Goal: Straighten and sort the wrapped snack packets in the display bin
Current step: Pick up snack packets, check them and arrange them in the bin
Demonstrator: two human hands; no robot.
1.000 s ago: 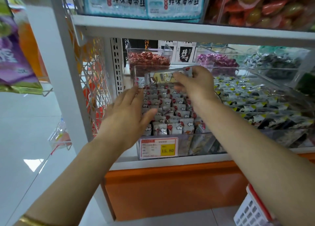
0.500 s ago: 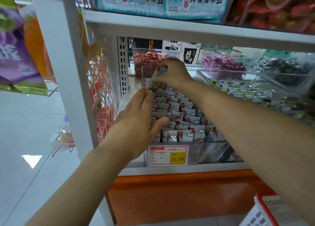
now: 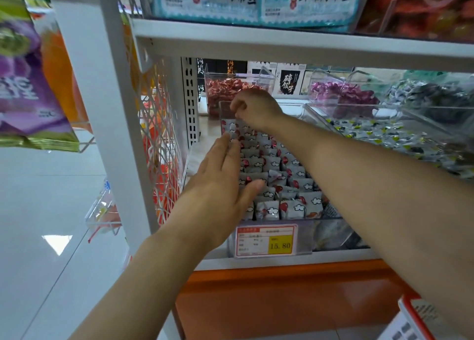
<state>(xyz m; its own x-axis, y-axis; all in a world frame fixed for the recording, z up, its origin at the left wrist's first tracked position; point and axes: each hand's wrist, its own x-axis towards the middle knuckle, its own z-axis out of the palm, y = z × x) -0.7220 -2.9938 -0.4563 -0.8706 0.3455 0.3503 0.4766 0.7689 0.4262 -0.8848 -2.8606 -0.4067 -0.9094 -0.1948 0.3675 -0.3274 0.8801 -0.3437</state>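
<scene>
Left hand (image 3: 218, 185): flat, fingers together and extended, palm down along the left edge of the clear display bin (image 3: 331, 221), thumb splayed onto the front rows. Released, gripping nothing.

Right hand (image 3: 252, 108): reached across to the bin's back-left corner, knuckles up, fingers curled as if pinching. Looks like it's nipping the top of a rear packet, but the fingertips are turned away from the camera, so can't tell if it actually holds one.

Snack packets (image 3: 272, 175): grey wrappers with red and white print, standing in rows front to back inside the bin. Right forearm covers the bin's right side; left hand covers the leftmost column.

Price tag (image 3: 265, 241) on the bin front reads 15.80; the rest of its text is too blurred to read.

Neighbours: bin of red-wrapped sweets (image 3: 225, 90) behind, purple ones (image 3: 341, 95) further right, black-and-yellow wrapped packets (image 3: 379, 134) in the next bin to the right.

Surface: white metal shelf (image 3: 282, 262) with an orange base panel (image 3: 282, 303) below, wire mesh side panel (image 3: 159, 134) at left. Shop aisle, glossy pale floor tiles (image 3: 38, 237). Red-rimmed white basket (image 3: 413, 321) cut off at bottom right.
</scene>
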